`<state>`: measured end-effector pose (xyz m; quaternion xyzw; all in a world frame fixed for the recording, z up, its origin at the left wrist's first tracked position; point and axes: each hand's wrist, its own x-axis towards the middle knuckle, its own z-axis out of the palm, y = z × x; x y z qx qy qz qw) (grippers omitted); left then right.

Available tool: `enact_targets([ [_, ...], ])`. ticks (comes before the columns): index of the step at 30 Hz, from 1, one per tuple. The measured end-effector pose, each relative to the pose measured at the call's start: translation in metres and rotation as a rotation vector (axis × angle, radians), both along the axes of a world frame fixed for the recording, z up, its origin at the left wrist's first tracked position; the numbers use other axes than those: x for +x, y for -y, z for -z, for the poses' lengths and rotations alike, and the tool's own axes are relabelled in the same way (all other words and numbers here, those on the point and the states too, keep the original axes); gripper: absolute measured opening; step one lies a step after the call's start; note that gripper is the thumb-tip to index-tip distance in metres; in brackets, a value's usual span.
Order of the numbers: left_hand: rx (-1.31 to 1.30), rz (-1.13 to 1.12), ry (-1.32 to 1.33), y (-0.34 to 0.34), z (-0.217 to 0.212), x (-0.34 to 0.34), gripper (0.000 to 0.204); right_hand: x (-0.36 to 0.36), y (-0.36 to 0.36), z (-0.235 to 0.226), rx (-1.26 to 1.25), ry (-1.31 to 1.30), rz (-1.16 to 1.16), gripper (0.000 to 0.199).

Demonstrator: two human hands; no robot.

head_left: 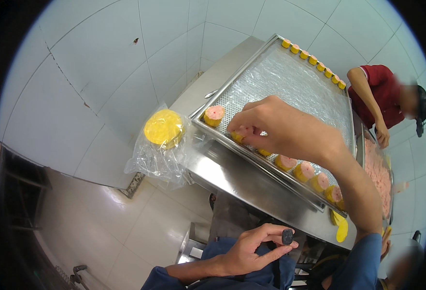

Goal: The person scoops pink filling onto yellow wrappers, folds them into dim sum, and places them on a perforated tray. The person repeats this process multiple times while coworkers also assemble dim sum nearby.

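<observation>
Right hand (271, 128), centre of frame: fingers curled down, fingertips pinched on a small yellow-wrapped dumpling (237, 137) at the near edge of the perforated metal tray (290, 82). Grip closed on the piece; the piece sits on the tray surface, partly hidden under the fingers.

Left hand (254, 249), lower centre: palm up, thumb and forefinger closed on a small dark oblong object (287, 236) (kind cannot be told). Blue sleeves on both forearms.

Along the tray's near rim, to the right of the right hand: a row of pink-topped dumplings (304, 170) in yellow wrappers, standing side by side, running toward the lower right. One single dumpling (214, 115) stands apart at the tray's left corner. A second row of small yellow pieces (313, 60) lines the far rim, upper right of frame.

Tray rests on a steel table (251, 179). Left of the tray, centre-left of frame: a stack of round yellow wrappers (163, 128) inside a clear plastic bag (150, 159), hanging over the table edge. Loose yellow wrappers (341, 227) lie at the table's lower right.

Right edge of frame: another person in a red shirt (384, 94), hand lowered near a container of pink filling (378, 176).

White tiled wall (102, 63) fills the upper left
</observation>
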<state>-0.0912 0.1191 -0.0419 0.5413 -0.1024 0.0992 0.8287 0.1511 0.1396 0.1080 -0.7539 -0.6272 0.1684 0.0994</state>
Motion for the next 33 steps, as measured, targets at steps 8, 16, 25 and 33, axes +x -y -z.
enact_targets([
  [8, 0.019, -0.010, -0.005, -0.001, 0.000, -0.001, 0.040, -0.001, 0.007, -0.011, -0.036, -0.074, 0.038, 0.039],
  [16, 0.031, 0.003, -0.011, 0.000, 0.000, -0.001, 0.039, -0.017, 0.016, -0.020, -0.145, 0.071, 0.093, 0.074],
  [25, 0.033, -0.025, 0.003, 0.000, 0.000, -0.002, 0.039, -0.016, 0.034, -0.040, -0.324, -0.047, 0.209, 0.087],
  [33, 0.037, 0.000, -0.005, 0.002, -0.001, -0.002, 0.039, -0.004, 0.044, -0.025, -0.161, -0.014, 0.143, 0.077],
])
